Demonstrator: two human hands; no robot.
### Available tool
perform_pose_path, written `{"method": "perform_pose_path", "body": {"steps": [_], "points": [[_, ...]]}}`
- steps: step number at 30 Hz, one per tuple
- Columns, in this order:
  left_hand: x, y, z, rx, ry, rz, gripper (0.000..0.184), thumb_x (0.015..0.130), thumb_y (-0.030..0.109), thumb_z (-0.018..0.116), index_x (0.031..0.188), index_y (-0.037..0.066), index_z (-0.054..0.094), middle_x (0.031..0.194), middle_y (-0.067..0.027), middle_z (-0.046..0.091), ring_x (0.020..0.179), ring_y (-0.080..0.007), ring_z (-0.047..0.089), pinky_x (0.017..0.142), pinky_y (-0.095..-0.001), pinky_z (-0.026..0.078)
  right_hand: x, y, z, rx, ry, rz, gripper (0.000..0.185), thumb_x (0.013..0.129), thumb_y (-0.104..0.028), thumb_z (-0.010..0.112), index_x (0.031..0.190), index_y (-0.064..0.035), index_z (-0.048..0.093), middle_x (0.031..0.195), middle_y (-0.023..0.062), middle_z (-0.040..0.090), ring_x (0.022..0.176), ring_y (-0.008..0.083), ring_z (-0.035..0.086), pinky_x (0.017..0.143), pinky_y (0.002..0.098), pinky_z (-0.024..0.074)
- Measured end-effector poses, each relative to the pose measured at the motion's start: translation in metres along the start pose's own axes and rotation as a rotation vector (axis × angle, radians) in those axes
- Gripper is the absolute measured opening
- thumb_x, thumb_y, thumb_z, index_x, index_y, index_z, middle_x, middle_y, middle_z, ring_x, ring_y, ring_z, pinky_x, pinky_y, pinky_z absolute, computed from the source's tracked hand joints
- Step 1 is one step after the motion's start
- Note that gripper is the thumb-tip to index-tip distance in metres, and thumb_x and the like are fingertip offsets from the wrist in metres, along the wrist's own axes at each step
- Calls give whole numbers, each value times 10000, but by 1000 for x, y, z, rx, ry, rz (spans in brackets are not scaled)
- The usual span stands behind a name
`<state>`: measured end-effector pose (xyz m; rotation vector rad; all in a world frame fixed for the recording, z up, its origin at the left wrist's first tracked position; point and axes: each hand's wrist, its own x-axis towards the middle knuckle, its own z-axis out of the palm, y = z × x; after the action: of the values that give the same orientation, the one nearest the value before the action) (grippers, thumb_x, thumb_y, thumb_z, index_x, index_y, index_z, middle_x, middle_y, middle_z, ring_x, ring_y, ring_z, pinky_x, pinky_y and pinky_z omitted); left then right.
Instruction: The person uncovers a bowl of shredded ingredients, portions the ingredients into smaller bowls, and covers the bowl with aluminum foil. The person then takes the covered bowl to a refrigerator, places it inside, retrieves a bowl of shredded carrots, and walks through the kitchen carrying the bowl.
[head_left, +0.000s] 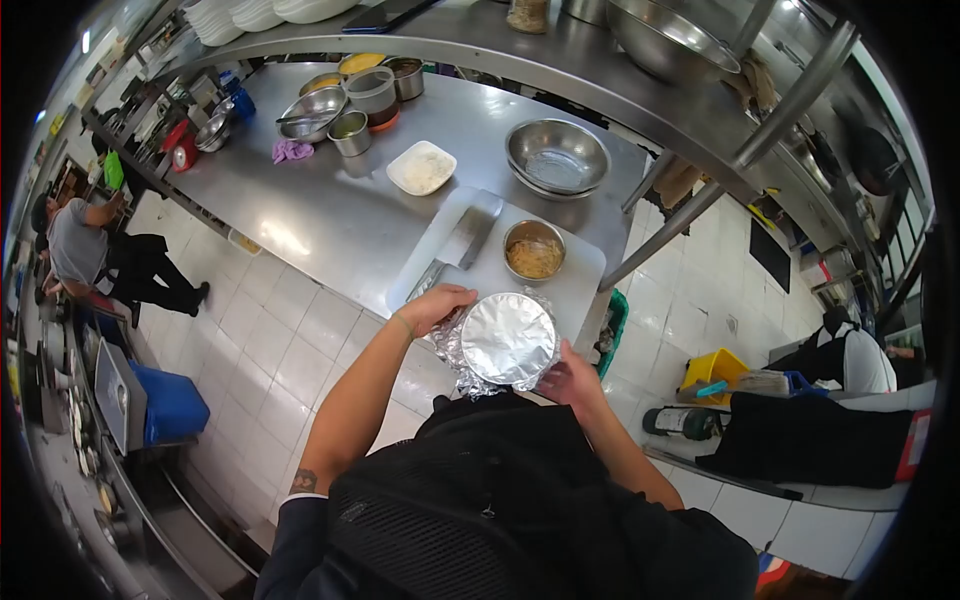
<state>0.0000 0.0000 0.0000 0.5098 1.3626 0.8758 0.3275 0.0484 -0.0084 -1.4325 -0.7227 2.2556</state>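
Observation:
A round container covered with foil (508, 338) is at the table's front edge, close to my body, with crumpled foil around its sides. My left hand (438, 308) is at its upper left, fingers closed on the foil's edge. On the right side, my right hand (572, 378) holds the foil-covered container low down, its fingertips partly hidden. Just beyond lies a white cutting board (585, 262) bearing a small metal bowl of shredded food (534, 250). A wide metal blade (470, 237) rests at the board's left.
Farther back are a white dish of white food (423, 168), stacked metal bowls (558, 157) and several containers with sauces. A metal shelf (600, 85) and its posts stand over the right side. One person (80, 245) is at the far left, another (860, 358) at the right.

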Motion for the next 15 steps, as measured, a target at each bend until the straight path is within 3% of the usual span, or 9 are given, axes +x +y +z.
{"method": "perform_pose_path", "body": {"steps": [2,3,6,9,14,15], "points": [[13,4,5,-103,-144,-40,315,1029,198,568,1203,-60,615,1146,-131,680,1052,-227,659,939,-370,537,-12,4,-1,151,-224,136,413,960,-324,700,1253,-100,514,1134,65,648,1026,244,652,934,450,516],[-1,9,-19,-43,-108,-74,315,1029,198,568,1203,-60,615,1146,-131,680,1052,-227,659,939,-370,537,0,28,23,217,-265,147,413,960,-324,700,1253,-100,514,1134,65,648,1026,244,652,934,450,516],[14,-4,4,-262,-133,-48,285,1043,149,506,1219,-55,598,1173,-141,676,1068,-228,663,970,-377,537,-1,23,5,178,-214,-14,270,988,-169,648,1202,-48,536,1095,66,662,952,192,674,857,375,556],[11,-9,3,-384,-164,-56,290,1049,147,487,1228,-57,589,1193,-146,671,1078,-236,663,992,-383,531,-3,24,3,213,-217,-12,263,988,-161,644,1205,-57,538,1111,72,667,935,198,681,845,376,563],[25,8,3,-297,-169,-110,316,1040,221,535,1197,-43,610,1117,-129,698,1005,-220,683,933,-366,548,-6,22,6,274,-233,-25,296,1005,-162,609,1268,-59,518,1171,85,649,1009,211,662,868,387,556],[21,19,15,-143,-124,-79,310,1033,232,556,1148,-45,634,1066,-126,709,975,-210,687,896,-361,553,-9,21,8,304,-213,-30,315,1011,-168,597,1294,-63,509,1196,90,639,1048,218,651,876,391,553]]}}
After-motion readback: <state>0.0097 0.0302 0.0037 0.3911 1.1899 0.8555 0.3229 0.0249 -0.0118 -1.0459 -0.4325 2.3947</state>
